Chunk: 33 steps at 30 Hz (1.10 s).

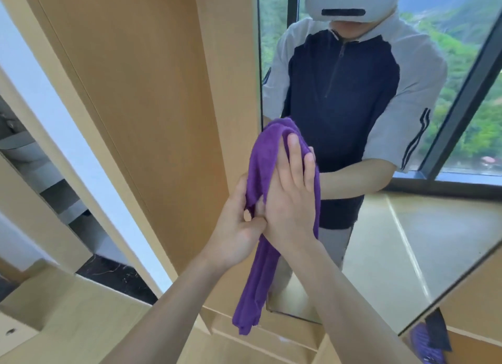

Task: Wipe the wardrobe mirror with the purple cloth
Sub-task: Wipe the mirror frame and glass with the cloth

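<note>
— How many cloths do you count?
— One purple cloth [260, 200].
— And hands?
— Two: a left hand [239, 230] and a right hand [290, 195], both on that one cloth.
— Mirrors?
— One wardrobe mirror [407, 227], with one reflected person in it.
— Wooden panels beside the mirror?
— One broad wardrobe panel [141, 91] to its left.
— Anything else?
— One dark tag [437, 333] at the lower right.
</note>
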Motion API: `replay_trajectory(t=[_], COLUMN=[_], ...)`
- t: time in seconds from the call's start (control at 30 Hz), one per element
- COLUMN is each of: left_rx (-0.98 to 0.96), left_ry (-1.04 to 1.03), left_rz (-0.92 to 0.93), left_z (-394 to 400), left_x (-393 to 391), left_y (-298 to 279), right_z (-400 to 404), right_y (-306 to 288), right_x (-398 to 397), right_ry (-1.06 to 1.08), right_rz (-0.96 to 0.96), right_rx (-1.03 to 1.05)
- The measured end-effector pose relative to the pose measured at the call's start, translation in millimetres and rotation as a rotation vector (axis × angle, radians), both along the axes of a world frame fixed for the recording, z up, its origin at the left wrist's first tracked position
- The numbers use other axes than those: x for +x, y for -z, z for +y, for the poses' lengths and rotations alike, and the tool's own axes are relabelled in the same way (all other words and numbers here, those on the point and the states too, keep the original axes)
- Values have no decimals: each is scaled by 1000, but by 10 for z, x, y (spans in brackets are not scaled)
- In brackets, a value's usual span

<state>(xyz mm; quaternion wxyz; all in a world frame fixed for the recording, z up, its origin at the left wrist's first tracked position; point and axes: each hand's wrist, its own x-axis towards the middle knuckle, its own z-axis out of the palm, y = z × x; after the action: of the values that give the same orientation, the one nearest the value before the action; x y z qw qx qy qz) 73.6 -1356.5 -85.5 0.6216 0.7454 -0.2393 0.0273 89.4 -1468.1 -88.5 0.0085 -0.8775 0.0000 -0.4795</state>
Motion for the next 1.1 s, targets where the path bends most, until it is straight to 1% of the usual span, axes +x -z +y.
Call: replay_trajectory(t=[0.1, 0.2, 0.27, 0.37, 0.43, 0.5, 0.57, 0.63, 0.73, 0.8, 0.87, 0.97, 1.03, 1.1], left_rx=[8, 59, 86, 124, 126, 113, 87, 82, 81, 80, 89, 116, 118, 128], left_ry=[71, 142, 172, 148, 140, 146, 151, 143, 132, 133, 134, 127, 130, 113], left_rz=[-27, 15, 26, 24, 41, 59, 66, 54, 29, 15, 8, 5, 8, 20], left_z=[62, 96, 105, 111, 100, 77, 48, 23, -11, -27, -42, -82, -131, -190], left_x=[71, 128, 138, 204, 242, 265, 285, 300, 337, 366, 404, 455, 501, 569], left_y=[8, 1, -7, -3, -13, -27, -25, -10, 33, 53, 74, 84, 86, 117], right_z=[15, 5, -5, -66, -125, -178, -219, -243, -230, -165, -102, -117, -233, -369], right_y=[-16, 394, 821, 1432, 1664, 1726, 1653, 1436, 1037, 917, 999, 1374, 1596, 1714], right_x=[60, 19, -62, -217, -315, -357, -351, -316, -220, -128, -49, -39, -108, -208], right_ry=[25, 64, 60, 69, 63, 54, 45, 59, 33, 22, 44, 66, 73, 106], right_rz=[-16, 67, 177, 408, 492, 498, 473, 365, 157, 90, 130, 350, 444, 489], right_rx=[4, -7, -12, -87, -131, -131, -110, -66, 91, 172, 139, -30, -73, -83])
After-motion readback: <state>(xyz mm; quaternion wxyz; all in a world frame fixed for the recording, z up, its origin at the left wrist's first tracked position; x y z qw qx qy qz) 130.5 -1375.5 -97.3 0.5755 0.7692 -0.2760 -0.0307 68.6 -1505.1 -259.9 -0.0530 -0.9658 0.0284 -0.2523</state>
